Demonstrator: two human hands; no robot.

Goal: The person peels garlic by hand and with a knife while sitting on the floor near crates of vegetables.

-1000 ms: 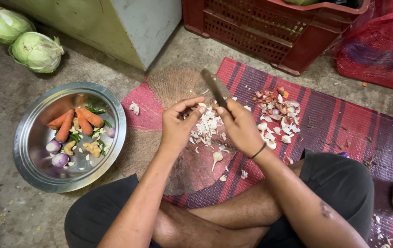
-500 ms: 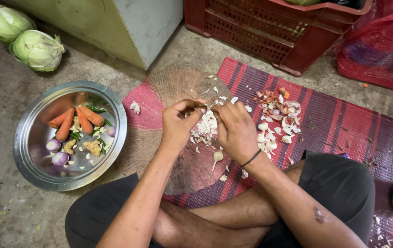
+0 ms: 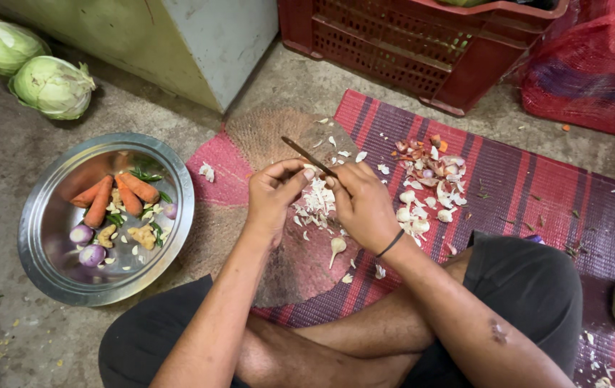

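We sit cross-legged on the floor, both hands up over the round woven mat, w/ the striped mat running off to our right. Left hand is curled nearly shut, thumb and forefinger pinching a small garlic clove at its tip. Right hand is closed round the handle of a thin knife; handle itself is hidden in the fist.

Key relation: the clove sits right betw. the two hands, touching the left fingertips, and the blade meets it there. Knife's long axis runs diagonally, from our right hand up and away to the left, passing just above the left fingertips. So the left hand is the nearer one to the clove; the right reaches it only via the blade.

Directly below the hands: a pile of peelings. One loose clove w/ a stalk lies nearer our knees. Steel bowl of carrots etc. is well apart, left.
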